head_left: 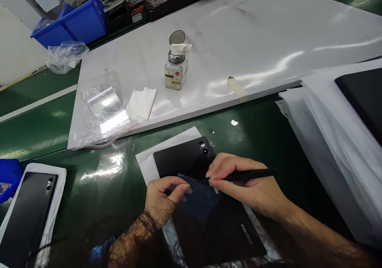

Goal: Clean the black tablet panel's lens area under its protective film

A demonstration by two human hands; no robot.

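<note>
A black tablet (227, 228) lies back side up on white paper sheets, its camera lenses (203, 147) toward the far right corner. Over its middle, my left hand (165, 198) pinches the edge of a thin, clear film (198, 200) between thumb and index finger. My right hand (247, 180) is closed around slim black tweezers (253, 175), their tip pointing left toward the film's upper edge. Whether the tip grips the film cannot be made out. Both hands are close together, just above the tablet.
Behind the tablet, a raised white board (268, 33) carries a dispenser bottle (176, 75) with its lid up, a folded white wipe (142, 104) and a clear plastic bag (104, 104). A second tablet (25, 216) lies left; paper sheets (316, 140) and another dark device (364, 96) are right.
</note>
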